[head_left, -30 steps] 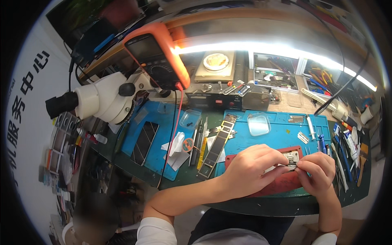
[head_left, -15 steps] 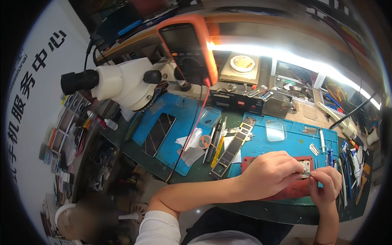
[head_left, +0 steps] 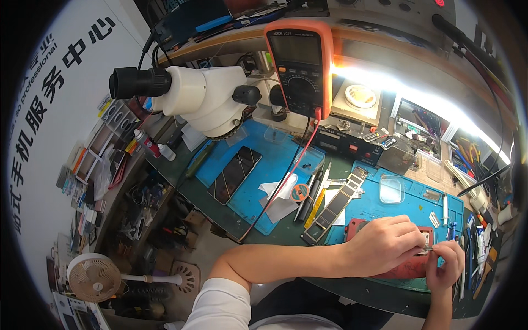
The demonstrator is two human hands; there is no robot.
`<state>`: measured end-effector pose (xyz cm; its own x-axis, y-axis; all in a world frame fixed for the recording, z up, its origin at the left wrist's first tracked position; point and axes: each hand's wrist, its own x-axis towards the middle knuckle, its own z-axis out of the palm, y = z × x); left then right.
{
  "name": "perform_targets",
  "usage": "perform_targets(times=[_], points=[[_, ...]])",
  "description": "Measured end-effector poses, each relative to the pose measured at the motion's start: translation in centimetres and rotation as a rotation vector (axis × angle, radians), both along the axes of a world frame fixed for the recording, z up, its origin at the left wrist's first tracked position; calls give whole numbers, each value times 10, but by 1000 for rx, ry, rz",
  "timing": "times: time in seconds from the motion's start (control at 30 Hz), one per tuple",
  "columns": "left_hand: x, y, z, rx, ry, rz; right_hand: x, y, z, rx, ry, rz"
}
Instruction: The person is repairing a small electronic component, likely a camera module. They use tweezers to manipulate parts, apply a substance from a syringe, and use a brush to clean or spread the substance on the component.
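Note:
My left hand (head_left: 386, 246) is closed over a red holder (head_left: 396, 269), its fingertips pinched on a small thin metallic piece (head_left: 428, 248). From the other side, the closed fingers of my right hand (head_left: 446, 263) grip the same piece, so the two hands almost meet. What exactly the piece is cannot be made out. My left wrist and fingers hide much of the holder. Just left of my left hand lies a long opened phone frame (head_left: 335, 206) with bare metal and dark sections. A clear plastic box (head_left: 391, 189) sits on the blue mat (head_left: 369, 192) beyond.
An orange-cased multimeter (head_left: 300, 71) stands at the back, its red and black leads hanging across the bench. A white microscope (head_left: 198, 99) reaches over a dark phone (head_left: 235, 175). Several tools (head_left: 477, 253) lie right of my right hand. A fan (head_left: 94, 276) stands lower left.
The whole view has shifted, so bench items appear further right and the fan shows clearly at lower left. Both hands keep their pinch on the small piece above the red holder.

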<state>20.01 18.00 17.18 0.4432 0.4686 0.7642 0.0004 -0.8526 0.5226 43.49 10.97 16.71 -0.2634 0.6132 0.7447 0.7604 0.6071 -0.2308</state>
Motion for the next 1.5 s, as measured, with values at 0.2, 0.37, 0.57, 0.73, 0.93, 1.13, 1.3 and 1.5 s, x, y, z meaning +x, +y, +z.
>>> perform_targets(times=[0.2, 0.37, 0.57, 0.73, 0.93, 1.13, 1.3, 1.5], points=[[1, 0, 1, -9, -14, 27, 7, -2, -3, -17, 18, 12], [1, 0, 2, -2, -34, 42, 5, -2, -1, 19, 2, -3], [0, 0, 2, -5, -7, 34, 4, -3, 1, 18, 0, -8], [-1, 0, 4, -11, -9, 28, 4, -3, 2, 25, 18, -5], [1, 0, 3, 4, -15, 61, 5, -3, 2, 43, 23, -34], [-2, -1, 7, -26, -3, 61, 2, -1, 5, 61, -1, -28], [4, 3, 10, 13, -98, 87, 4, -3, 3, 36, 28, -37], [-2, 0, 9, -24, -20, 61, 2, -2, 6, 73, -13, -50]])
